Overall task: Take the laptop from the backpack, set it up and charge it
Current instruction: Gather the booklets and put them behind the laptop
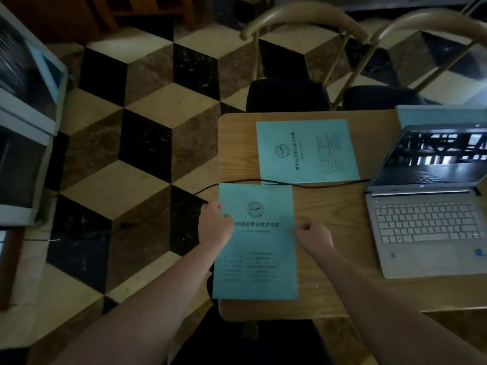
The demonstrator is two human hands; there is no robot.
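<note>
A silver laptop (427,222) stands open on the right of the wooden table (337,285), its screen dark with reflections. A black cable (316,184) runs from the laptop's left side across the table and down over the left edge to the floor. My left hand (214,225) grips the left edge of a blue paper booklet (257,259) lying near the table's front left corner. My right hand (312,235) is at the booklet's right edge with fingers curled; whether it pinches the paper is unclear. No backpack is visible.
A second blue booklet (307,151) lies farther back on the table. Two chairs (290,93) with curved wooden backs and dark seats stand beyond the table. A white cabinet (26,122) stands at the left. The floor has a cube-pattern tiling.
</note>
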